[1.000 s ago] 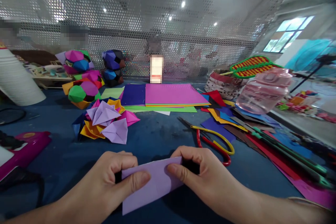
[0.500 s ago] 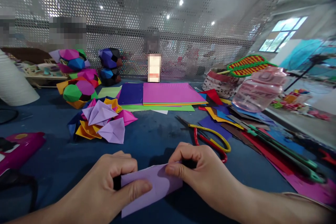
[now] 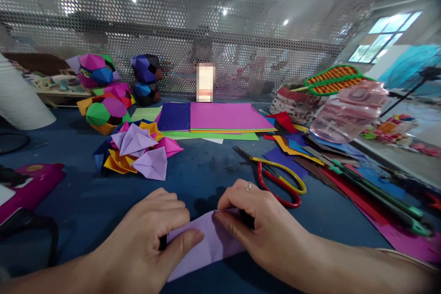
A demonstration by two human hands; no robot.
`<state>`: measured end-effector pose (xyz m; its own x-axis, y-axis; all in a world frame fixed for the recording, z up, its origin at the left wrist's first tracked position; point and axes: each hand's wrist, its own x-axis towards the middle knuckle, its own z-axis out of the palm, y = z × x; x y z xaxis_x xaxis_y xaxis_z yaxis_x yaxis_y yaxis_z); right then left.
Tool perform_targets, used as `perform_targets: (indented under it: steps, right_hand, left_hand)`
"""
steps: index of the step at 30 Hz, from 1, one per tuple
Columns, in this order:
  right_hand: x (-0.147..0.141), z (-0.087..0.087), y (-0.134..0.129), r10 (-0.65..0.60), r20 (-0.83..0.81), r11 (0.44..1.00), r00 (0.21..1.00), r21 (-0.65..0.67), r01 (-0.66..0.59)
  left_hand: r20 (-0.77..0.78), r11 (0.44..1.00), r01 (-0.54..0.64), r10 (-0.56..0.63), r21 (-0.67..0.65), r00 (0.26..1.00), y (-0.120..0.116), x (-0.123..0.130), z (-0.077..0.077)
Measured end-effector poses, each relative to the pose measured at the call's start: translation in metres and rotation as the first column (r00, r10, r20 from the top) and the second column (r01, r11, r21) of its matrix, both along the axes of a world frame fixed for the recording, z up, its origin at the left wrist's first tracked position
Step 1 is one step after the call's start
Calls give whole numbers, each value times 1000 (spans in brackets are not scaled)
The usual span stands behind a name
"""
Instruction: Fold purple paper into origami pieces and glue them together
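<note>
A lilac sheet of paper [image 3: 203,250], folded into a strip, is held low over the dark blue table at the near edge of the view. My left hand [image 3: 151,229] pinches its left part, thumb on the front face and fingers curled behind. At the upper edge, further right, my right hand [image 3: 258,220] grips the paper between thumb and bent fingers. A faint vertical crease shows near the strip's middle. Behind my right hand lie scissors [image 3: 275,181] with red and yellow handles. Folded paper pieces in lilac, orange and pink [image 3: 138,149] sit in a pile beyond my left hand.
Stacked coloured paper [image 3: 230,117] lies at the back. Faceted paper balls [image 3: 106,112] stand at the left, near a white cone [image 3: 22,96] and a magenta tool [image 3: 34,188]. On the right are a pink bottle [image 3: 347,112], a basket [image 3: 292,103], paper scraps and green-handled shears [image 3: 382,197].
My hands and the lilac paper have shifted slightly right in view. My right fingers have rolled further over the upper edge, and the scene has shifted a little with the head.
</note>
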<state>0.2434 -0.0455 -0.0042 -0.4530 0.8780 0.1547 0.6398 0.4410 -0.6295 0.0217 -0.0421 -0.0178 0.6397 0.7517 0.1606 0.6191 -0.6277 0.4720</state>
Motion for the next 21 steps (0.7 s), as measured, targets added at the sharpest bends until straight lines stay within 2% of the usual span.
perform_targets:
  steps: [2,5,8,13,15,18,19,21]
  right_hand:
    - [-1,-3,-1,35,35,998,999,58,-37]
    - [-3,-8,-1,77,110,985,991,147,-93]
    - [-5,-11,-1,77,202,964,976,234,-124]
    - [-7,-10,-2,44,307,969,951,220,-116]
    - [-6,-9,-2,53,316,973,947,197,-120]
    - [-6,-8,-2,64,311,975,948,181,-126]
    - [-7,-8,-2,62,309,975,949,184,-124]
    - [-7,-9,-1,57,302,974,952,192,-120]
  left_hand:
    - [-30,997,5,-2,77,1000,0,0,-1]
    - [-59,992,1,7,126,998,0,0,-1]
    - [-80,982,-12,28,190,996,0,-1,0]
    - [-81,928,-43,78,370,994,-4,-2,3]
    - [-69,908,65,-40,413,997,-7,-3,7]
    - [-126,866,344,-320,363,939,-9,-5,12]
    - [-147,854,401,-373,331,916,-10,-7,11]
    - [-138,854,418,-394,310,909,-12,-10,5]
